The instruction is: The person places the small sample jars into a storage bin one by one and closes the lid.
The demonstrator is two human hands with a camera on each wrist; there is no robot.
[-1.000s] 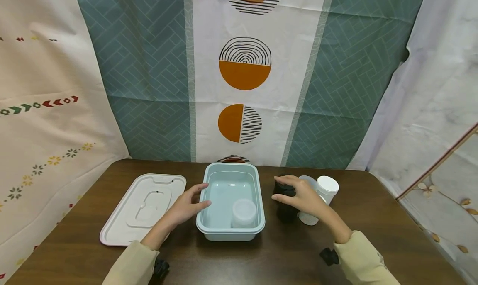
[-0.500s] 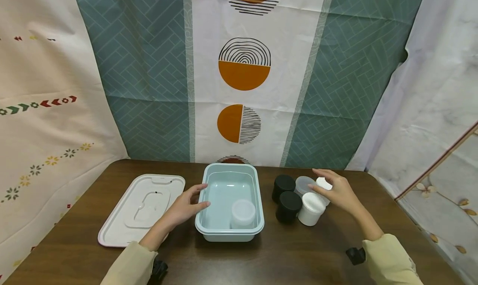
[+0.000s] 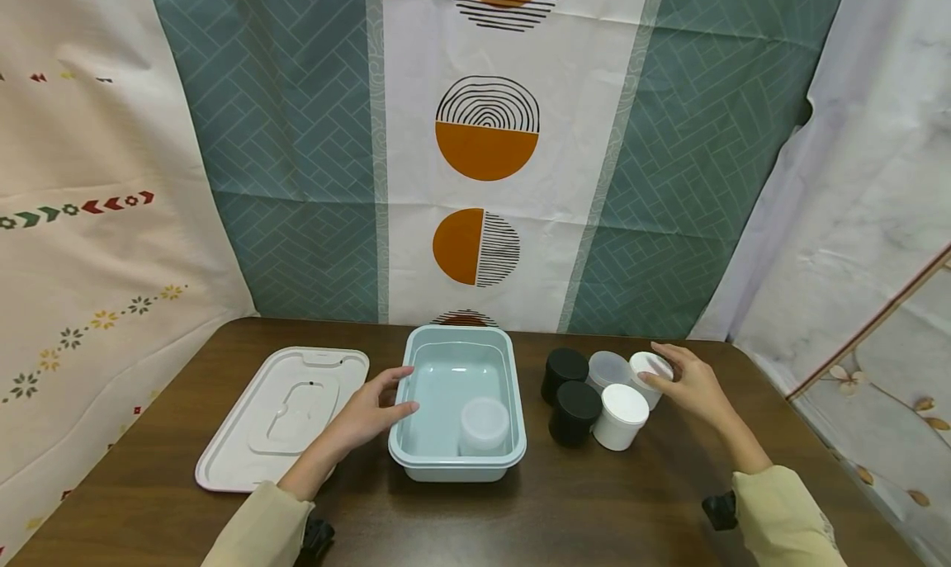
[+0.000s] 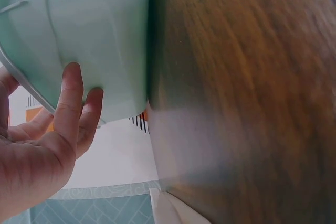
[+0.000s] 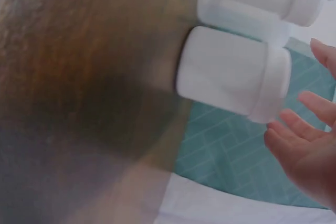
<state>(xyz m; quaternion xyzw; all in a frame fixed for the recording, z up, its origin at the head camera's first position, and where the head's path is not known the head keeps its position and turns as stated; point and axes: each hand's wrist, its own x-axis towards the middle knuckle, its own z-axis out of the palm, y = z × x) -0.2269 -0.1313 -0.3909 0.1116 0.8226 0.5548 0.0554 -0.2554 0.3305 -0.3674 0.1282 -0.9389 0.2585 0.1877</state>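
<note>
In the head view my left hand point(image 3: 375, 406) rests at the left rim of a pale blue tub point(image 3: 453, 472). Thumb and index finger reach over the rim, spread apart; the left wrist view has the other fingertips point(image 4: 72, 72) against the tub's outer wall. Inside the tub, near its front right, stands a small jar with a translucent lid point(image 3: 485, 422). My right hand point(image 3: 694, 385) is at the back white jar point(image 3: 645, 377), thumb and fingers spread about its lid. The right wrist view has these fingers loosely bent beside a white lid point(image 5: 273, 85).
Left of the tub lies a flat white lid point(image 3: 282, 418). Two black jars point(image 3: 575, 410), a translucent-lidded jar point(image 3: 607, 367) and a front white jar point(image 3: 621, 416) stand close together right of the tub. The dark wooden table point(image 3: 565, 509) ends at a hanging cloth point(image 3: 297, 138).
My right hand has moved right, from over the black jars to the back white jar, with its fingers now about the lid. The left hand stays at the tub.
</note>
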